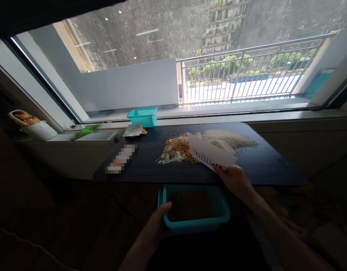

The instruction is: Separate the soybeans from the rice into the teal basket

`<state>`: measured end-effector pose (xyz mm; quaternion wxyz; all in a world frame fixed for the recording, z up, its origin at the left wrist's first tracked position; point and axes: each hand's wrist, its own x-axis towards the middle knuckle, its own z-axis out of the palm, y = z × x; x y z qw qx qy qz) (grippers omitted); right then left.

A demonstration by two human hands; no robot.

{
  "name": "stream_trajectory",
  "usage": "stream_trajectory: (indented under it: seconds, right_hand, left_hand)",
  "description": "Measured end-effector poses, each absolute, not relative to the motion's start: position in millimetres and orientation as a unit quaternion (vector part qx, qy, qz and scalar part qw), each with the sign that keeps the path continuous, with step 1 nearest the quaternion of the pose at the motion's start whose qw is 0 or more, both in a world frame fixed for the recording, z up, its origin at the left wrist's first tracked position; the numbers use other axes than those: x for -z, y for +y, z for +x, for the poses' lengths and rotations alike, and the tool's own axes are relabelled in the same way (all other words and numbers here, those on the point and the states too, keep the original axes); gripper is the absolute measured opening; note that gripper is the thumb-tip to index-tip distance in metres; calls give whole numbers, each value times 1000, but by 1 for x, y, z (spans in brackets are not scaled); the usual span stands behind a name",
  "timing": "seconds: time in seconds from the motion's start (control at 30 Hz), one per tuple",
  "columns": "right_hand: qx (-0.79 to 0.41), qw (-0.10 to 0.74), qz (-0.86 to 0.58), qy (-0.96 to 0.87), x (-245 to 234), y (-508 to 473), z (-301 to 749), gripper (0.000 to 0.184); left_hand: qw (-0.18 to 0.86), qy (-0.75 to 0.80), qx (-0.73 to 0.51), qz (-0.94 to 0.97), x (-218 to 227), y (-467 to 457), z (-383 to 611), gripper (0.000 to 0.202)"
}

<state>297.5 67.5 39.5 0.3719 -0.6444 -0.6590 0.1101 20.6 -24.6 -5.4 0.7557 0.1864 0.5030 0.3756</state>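
Observation:
My left hand (159, 222) grips the left rim of a turquoise plastic basin (222, 218), its thumb over the edge. The basin hangs just below the table's front edge and holds a layer of brownish grains or beans (190, 205). In my right hand (232, 177) is a thin white sheet with a row of slots (209, 150), tilted over the tabletop. Left of the sheet lies a heap of yellow beans (177, 145) mixed with white grains. Behind it to the right spreads a pile of white rice-like grains (226, 137). The sheet hides part of both heaps.
The dark table (145, 169) stands against a window. At its back left are another turquoise basin (145, 117) and a greyish packet (133, 130); a pixelated item (121, 160) lies nearer. On the left sill are a green cloth (87, 131) and a white container (39, 130).

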Motion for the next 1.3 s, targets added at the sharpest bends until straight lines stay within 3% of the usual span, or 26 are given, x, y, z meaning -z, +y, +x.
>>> stream_trajectory:
  seconds: [0.37,0.53,0.87,1.07,1.3]
  right_hand:
    - [-109,453,-613,-638,-50,47,310,35]
    - [-154,451,-630,-613,-53,25,321,33]
    - [-225,452,-656,-561,-33,0,337,47]
    - [-271,433,-638,-576,-43,-13,332,42]
    - [-226,469,-642,-562,-49,19,333,44]
  left_hand:
    - [757,505,-370,188,3,-29,23,58]
    - [758,506,-369,181,0,-32,24,63]
    - [765,491,-372,187,-1,-34,23,65]
    - [759,498,-373,194,-6,-35,24,65]
    - [767,494,-366,187,-6,-34,25,63]
